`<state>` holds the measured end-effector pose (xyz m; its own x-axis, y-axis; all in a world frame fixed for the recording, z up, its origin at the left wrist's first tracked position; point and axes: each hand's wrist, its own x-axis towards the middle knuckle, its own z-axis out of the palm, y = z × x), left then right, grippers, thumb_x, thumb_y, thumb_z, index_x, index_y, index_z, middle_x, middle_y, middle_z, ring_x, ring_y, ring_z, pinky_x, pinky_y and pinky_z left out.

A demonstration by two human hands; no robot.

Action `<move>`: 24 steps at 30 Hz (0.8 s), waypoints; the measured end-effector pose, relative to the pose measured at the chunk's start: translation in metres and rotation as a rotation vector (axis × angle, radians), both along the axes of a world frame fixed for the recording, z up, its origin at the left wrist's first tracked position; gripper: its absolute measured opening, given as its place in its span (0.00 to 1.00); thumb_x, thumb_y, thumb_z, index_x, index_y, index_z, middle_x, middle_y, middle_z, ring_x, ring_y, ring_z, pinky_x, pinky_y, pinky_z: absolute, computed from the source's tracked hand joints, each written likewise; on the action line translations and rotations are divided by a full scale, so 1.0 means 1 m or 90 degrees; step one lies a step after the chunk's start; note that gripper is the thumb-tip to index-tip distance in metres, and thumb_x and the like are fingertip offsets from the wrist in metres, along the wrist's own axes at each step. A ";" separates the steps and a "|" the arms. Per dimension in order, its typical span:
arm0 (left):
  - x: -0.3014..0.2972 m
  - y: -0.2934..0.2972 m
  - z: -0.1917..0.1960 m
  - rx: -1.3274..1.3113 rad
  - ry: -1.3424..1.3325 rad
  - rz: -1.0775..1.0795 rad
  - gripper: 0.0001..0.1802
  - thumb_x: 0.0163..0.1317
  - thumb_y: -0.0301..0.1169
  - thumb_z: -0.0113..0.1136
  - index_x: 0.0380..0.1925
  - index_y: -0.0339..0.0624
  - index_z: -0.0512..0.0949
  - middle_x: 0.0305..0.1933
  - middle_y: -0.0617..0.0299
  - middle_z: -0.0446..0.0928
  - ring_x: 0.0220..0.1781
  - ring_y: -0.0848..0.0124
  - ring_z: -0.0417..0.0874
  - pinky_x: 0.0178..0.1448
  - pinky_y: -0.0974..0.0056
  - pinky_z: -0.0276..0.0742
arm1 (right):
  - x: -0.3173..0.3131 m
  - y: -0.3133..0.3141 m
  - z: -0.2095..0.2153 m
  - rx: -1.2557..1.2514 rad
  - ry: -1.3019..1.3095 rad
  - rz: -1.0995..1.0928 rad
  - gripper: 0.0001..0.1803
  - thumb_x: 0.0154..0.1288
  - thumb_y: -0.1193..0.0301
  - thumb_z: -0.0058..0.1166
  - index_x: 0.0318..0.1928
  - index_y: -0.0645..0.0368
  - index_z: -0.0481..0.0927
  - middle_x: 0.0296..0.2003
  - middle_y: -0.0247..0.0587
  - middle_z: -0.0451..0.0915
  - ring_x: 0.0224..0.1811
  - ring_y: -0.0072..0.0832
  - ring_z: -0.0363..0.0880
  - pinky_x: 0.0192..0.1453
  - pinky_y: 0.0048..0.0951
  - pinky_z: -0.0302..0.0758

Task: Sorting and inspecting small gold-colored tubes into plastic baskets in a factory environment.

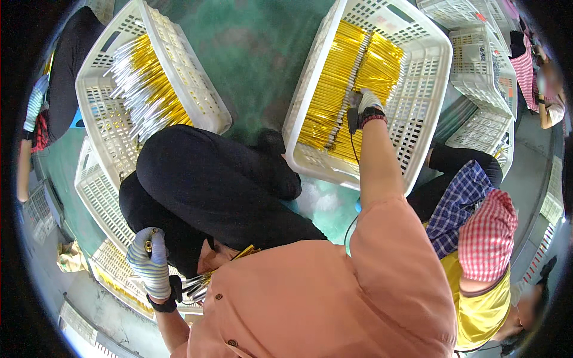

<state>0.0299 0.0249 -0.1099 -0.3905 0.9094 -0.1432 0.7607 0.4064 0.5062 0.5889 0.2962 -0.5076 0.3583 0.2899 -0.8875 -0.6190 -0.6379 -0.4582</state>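
Gold rods (334, 77) are already lying in rows under the right hand (369, 101), grip unclear; a basket (190, 74) leftward is holding looser rods (156, 80); left hand (146, 258) is gripping brass-coloured pieces (148, 244).

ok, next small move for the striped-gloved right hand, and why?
Probably close the striped-gloved right hand on a few slim, shiny gold rods: it is down at them inside the white perforated plastic basket, though whether it grips any is unclear. The striped-gloved left hand is outside that basket, closed, with small brass-coloured ends showing, so picking likely falls to the right.
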 end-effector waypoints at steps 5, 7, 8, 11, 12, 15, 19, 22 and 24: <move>-0.003 -0.009 0.007 -0.036 0.019 0.027 0.05 0.68 0.29 0.67 0.36 0.39 0.85 0.29 0.57 0.85 0.26 0.67 0.80 0.35 0.60 0.75 | -0.009 0.037 -0.005 0.019 -0.016 -0.082 0.13 0.81 0.63 0.54 0.44 0.61 0.79 0.31 0.47 0.85 0.27 0.41 0.84 0.35 0.43 0.86; -0.007 0.003 -0.014 0.008 -0.030 -0.023 0.05 0.68 0.29 0.67 0.36 0.39 0.85 0.29 0.57 0.84 0.27 0.67 0.81 0.36 0.60 0.76 | 0.061 0.039 -0.023 0.024 -0.089 -0.081 0.13 0.80 0.61 0.55 0.43 0.60 0.80 0.32 0.47 0.85 0.29 0.42 0.84 0.37 0.47 0.86; -0.007 0.001 -0.012 0.007 -0.024 -0.017 0.05 0.68 0.29 0.67 0.36 0.39 0.85 0.29 0.57 0.84 0.27 0.67 0.81 0.36 0.60 0.76 | 0.050 0.036 -0.024 -0.013 -0.100 -0.025 0.13 0.80 0.61 0.55 0.44 0.58 0.80 0.33 0.46 0.85 0.31 0.42 0.85 0.39 0.48 0.87; -0.006 -0.007 -0.002 0.019 0.039 -0.025 0.06 0.69 0.30 0.67 0.35 0.39 0.85 0.28 0.58 0.84 0.25 0.68 0.80 0.35 0.60 0.76 | -0.021 0.019 0.000 -0.071 -0.068 0.018 0.10 0.79 0.62 0.56 0.46 0.55 0.80 0.36 0.45 0.86 0.36 0.43 0.87 0.42 0.52 0.88; 0.001 -0.002 0.006 0.018 0.023 -0.015 0.06 0.69 0.30 0.68 0.35 0.39 0.85 0.27 0.59 0.83 0.24 0.69 0.79 0.33 0.61 0.75 | -0.018 0.011 0.015 -0.016 -0.058 0.022 0.10 0.79 0.62 0.57 0.45 0.55 0.80 0.36 0.45 0.86 0.35 0.41 0.87 0.42 0.51 0.88; 0.009 0.008 0.011 -0.022 -0.034 0.038 0.06 0.69 0.30 0.68 0.35 0.38 0.85 0.25 0.62 0.81 0.21 0.73 0.77 0.30 0.63 0.74 | -0.028 -0.001 0.048 0.024 -0.061 0.088 0.11 0.78 0.61 0.58 0.43 0.56 0.81 0.35 0.44 0.87 0.33 0.39 0.87 0.40 0.47 0.88; 0.007 0.008 0.010 -0.032 -0.038 -0.049 0.06 0.64 0.27 0.72 0.37 0.38 0.84 0.26 0.60 0.80 0.26 0.71 0.81 0.32 0.63 0.76 | -0.024 0.005 0.081 0.022 -0.018 0.184 0.13 0.77 0.61 0.57 0.43 0.58 0.82 0.34 0.41 0.87 0.33 0.35 0.87 0.39 0.40 0.88; 0.022 0.003 0.040 -0.152 -0.055 -0.233 0.12 0.57 0.31 0.77 0.37 0.38 0.85 0.30 0.51 0.84 0.31 0.57 0.86 0.38 0.57 0.80 | -0.038 -0.004 0.127 0.107 -0.083 0.247 0.13 0.76 0.60 0.57 0.46 0.57 0.84 0.35 0.40 0.89 0.31 0.32 0.87 0.39 0.38 0.86; 0.017 -0.014 0.045 -0.221 -0.039 -0.338 0.13 0.56 0.32 0.77 0.36 0.37 0.85 0.31 0.49 0.85 0.32 0.52 0.87 0.39 0.55 0.81 | -0.048 -0.009 0.148 0.206 -0.124 0.275 0.14 0.77 0.60 0.58 0.47 0.58 0.84 0.35 0.40 0.89 0.29 0.30 0.86 0.36 0.34 0.84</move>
<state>0.0474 0.0106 -0.0652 0.1188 0.8736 -0.4720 0.8777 0.1299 0.4613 0.5406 0.2869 -0.3597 0.2951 0.6919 -0.6590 -0.2174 -0.6230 -0.7514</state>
